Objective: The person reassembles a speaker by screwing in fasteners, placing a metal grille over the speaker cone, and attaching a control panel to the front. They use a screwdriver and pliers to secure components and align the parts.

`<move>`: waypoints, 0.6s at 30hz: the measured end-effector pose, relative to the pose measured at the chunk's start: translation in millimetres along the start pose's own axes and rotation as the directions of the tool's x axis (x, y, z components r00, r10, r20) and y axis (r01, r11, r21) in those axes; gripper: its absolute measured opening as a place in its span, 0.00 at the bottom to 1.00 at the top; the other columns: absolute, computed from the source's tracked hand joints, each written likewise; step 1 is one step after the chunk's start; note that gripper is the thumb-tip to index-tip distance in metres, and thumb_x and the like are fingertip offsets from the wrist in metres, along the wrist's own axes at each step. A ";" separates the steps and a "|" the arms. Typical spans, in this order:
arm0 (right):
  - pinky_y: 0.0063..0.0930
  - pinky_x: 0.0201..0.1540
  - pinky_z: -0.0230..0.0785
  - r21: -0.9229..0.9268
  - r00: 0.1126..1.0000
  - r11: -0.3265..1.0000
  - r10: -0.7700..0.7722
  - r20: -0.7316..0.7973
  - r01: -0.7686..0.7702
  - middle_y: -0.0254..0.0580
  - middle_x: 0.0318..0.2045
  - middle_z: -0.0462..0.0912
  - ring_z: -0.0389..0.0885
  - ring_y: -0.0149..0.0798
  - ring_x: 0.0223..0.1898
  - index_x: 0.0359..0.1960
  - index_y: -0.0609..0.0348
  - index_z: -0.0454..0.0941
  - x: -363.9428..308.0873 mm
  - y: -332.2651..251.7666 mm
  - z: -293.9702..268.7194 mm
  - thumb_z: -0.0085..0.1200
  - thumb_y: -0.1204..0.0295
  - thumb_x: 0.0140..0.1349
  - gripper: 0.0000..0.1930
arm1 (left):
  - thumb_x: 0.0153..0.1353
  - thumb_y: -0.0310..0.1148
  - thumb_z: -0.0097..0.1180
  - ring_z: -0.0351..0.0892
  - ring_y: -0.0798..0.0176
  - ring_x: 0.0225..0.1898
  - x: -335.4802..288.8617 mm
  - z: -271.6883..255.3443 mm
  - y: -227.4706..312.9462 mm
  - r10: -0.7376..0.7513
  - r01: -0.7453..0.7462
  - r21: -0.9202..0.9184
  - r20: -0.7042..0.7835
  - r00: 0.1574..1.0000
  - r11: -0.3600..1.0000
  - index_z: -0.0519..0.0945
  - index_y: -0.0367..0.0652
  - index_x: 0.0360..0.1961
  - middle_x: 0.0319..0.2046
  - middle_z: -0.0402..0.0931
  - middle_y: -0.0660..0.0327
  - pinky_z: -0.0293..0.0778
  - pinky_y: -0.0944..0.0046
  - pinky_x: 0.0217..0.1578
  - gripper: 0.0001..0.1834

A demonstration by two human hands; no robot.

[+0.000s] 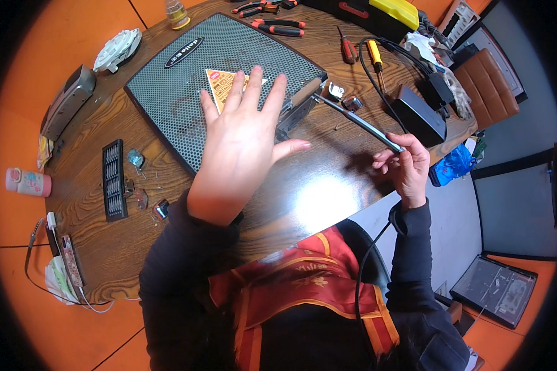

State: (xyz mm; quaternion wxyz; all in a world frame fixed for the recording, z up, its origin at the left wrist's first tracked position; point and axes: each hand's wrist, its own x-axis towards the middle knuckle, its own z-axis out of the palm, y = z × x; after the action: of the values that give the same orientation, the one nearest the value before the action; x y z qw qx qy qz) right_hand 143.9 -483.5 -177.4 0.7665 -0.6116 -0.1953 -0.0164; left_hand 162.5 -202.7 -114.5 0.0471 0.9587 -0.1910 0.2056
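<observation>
A large speaker (161,68) with a grey perforated grille and dark frame lies on the wooden table. My left hand (238,136) rests flat on its grille, fingers spread, partly covering a yellow triangular sticker (215,80). In my right hand (408,164) is the near end of a slim grey-and-black rod (366,125), pinched between thumb and fingers. The rod's far end reaches the speaker's right corner; whether it touches or is attached there, I cannot tell. Dark parts show along the speaker's right side, half hidden by my left hand.
Small metal-and-plastic pieces (351,104) lie right of the speaker, near a black box (419,114), cables and two screwdrivers (375,55). Red-handled pliers (278,28) are at the back. A bit set (114,179) and small parts lie left. A pink cup (28,182) stands far left.
</observation>
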 end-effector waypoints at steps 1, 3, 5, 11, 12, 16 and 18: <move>0.18 0.26 0.70 0.050 0.999 0.999 -0.014 -0.042 0.016 0.51 0.30 0.82 0.83 0.37 0.29 0.47 0.66 0.71 -1.5 1.1 3.7 0.42 0.69 0.68 0.13 | 0.45 0.62 0.57 0.59 0.45 0.63 0.1 0.2 0.1 0.002 -0.002 0.006 -0.004 1.000 1.000 0.64 0.43 0.61 0.60 0.61 0.44 0.53 0.29 0.55 0.47; 0.15 0.19 0.66 -0.116 0.974 0.993 -0.008 -0.225 -0.019 0.47 0.25 0.81 0.80 0.31 0.21 0.42 0.63 0.70 -3.1 5.7 16.5 0.42 0.71 0.68 0.08 | 0.46 0.62 0.56 0.57 0.45 0.64 -0.5 0.2 1.0 -0.014 0.013 0.018 0.032 0.999 1.000 0.62 0.45 0.62 0.61 0.59 0.45 0.52 0.30 0.56 0.46; 0.12 0.17 0.63 -0.290 0.942 0.955 -0.036 -0.334 -0.066 0.45 0.22 0.80 0.78 0.27 0.19 0.41 0.61 0.69 -4.3 8.1 30.1 0.44 0.70 0.68 0.07 | 0.47 0.61 0.56 0.53 0.45 0.65 -1.1 0.6 2.2 -0.044 0.042 0.029 0.074 0.996 0.999 0.60 0.48 0.64 0.64 0.55 0.46 0.49 0.32 0.59 0.47; 0.13 0.30 0.64 -0.666 0.963 0.746 -0.179 -0.203 -0.002 0.35 0.31 0.78 0.73 0.22 0.30 0.47 0.63 0.75 -1.8 4.4 45.8 0.48 0.78 0.64 0.11 | 0.49 0.57 0.57 0.55 0.46 0.65 -1.4 1.1 2.5 -0.020 0.015 0.086 0.064 0.998 0.996 0.60 0.46 0.63 0.62 0.58 0.46 0.53 0.33 0.58 0.44; 0.13 0.30 0.64 -0.677 0.953 0.736 -0.201 -0.225 -0.004 0.34 0.31 0.78 0.73 0.22 0.30 0.47 0.63 0.76 -1.0 3.6 45.0 0.48 0.77 0.64 0.11 | 0.49 0.55 0.58 0.55 0.46 0.65 -1.4 0.8 2.8 -0.012 0.007 0.086 0.053 0.999 0.996 0.60 0.47 0.63 0.62 0.58 0.47 0.53 0.33 0.58 0.43; 0.16 0.32 0.65 -0.719 0.934 0.695 -0.251 -0.255 -0.010 0.36 0.30 0.77 0.73 0.25 0.30 0.47 0.62 0.76 -7.0 -2.5 40.7 0.48 0.78 0.63 0.11 | 0.50 0.48 0.60 0.56 0.48 0.64 -3.2 0.4 1.3 0.004 -0.009 0.094 0.049 0.999 0.996 0.60 0.48 0.63 0.62 0.59 0.48 0.54 0.35 0.58 0.40; 0.16 0.32 0.64 -0.609 0.922 0.788 -0.168 -0.349 -0.087 0.35 0.31 0.75 0.72 0.25 0.30 0.48 0.62 0.76 -15.7 -6.6 40.8 0.46 0.79 0.63 0.12 | 0.50 0.46 0.61 0.57 0.49 0.64 -4.7 1.8 -3.5 0.037 -0.040 0.085 0.034 0.999 0.996 0.60 0.49 0.63 0.62 0.59 0.49 0.54 0.36 0.59 0.40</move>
State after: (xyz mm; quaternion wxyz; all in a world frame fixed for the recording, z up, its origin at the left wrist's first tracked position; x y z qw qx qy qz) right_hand 116.3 -450.1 -169.2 0.5485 -0.8069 -0.0382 -0.2157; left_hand 160.6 -198.2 -118.1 -0.0013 0.9592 -0.2012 0.1987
